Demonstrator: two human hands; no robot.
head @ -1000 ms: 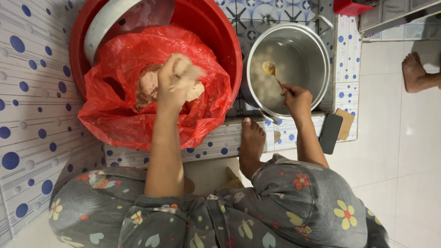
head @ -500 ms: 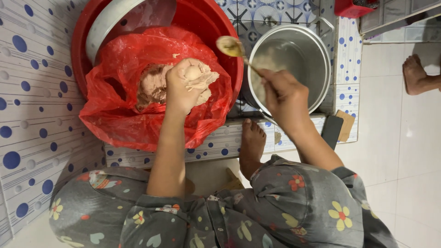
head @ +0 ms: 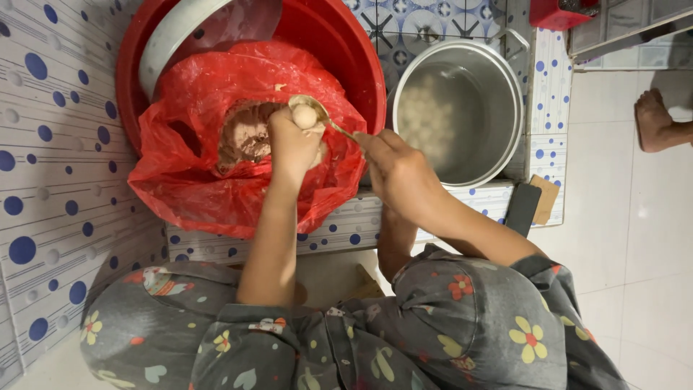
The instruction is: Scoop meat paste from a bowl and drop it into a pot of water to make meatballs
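My left hand (head: 292, 144) is closed around a fistful of the pinkish paste (head: 245, 133), squeezing a small pale ball (head: 304, 115) up out of the top of the fist, while my right hand (head: 397, 170) pinches the handle of the spoon (head: 312, 110) between thumb and fingertips, its bowl tucked right under that ball. The paste itself sits in the red plastic bag (head: 209, 195) that lines the red basin (head: 339, 50), and the steel pot (head: 462, 108) stands just beside it to my right, with pale round balls lying in the water. To do this well, I judge the squeeze should be even, so the ball comes out round, and the spoon should cut it clean at the base against my curled forefinger — no dragging, or it will smear back into the fist. I'd keep the spoon level once it carries the ball, since the pot is near but the basin rim lies between. Half a second ago the spoon was lifted clear of my fist, nearer the pot's rim, and my left fingers lay looser over the paste; now the spoon has come across to the fist and the fingers have tightened round the lump — the ball stands proud at the top.
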